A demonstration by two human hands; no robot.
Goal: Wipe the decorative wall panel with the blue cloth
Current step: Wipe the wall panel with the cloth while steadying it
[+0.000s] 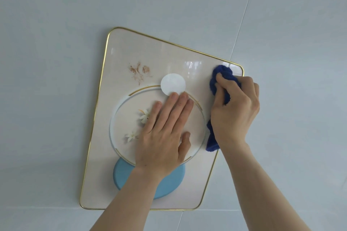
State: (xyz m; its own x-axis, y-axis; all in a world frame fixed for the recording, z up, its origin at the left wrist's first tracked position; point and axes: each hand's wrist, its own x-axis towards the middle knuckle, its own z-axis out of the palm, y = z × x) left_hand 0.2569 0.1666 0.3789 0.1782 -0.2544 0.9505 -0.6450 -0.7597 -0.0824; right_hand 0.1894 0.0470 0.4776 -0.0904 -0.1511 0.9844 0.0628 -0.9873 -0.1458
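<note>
The decorative wall panel (120, 58) is a cream rectangle with a thin gold rim, hung tilted on a pale tiled wall. It bears a ring motif, a white disc, a light blue disc and small white flowers. A reddish-brown smear (139, 70) sits on its upper left part. My left hand (165, 133) lies flat on the ring motif, fingers together and pointing up. My right hand (234, 110) grips the bunched dark blue cloth (221, 77) and presses it against the panel's upper right corner. A tail of the cloth hangs below my wrist.
Pale grey-blue wall tiles (56, 15) surround the panel, with a grout line (242, 24) running diagonally at the upper right and another horizontally below the panel.
</note>
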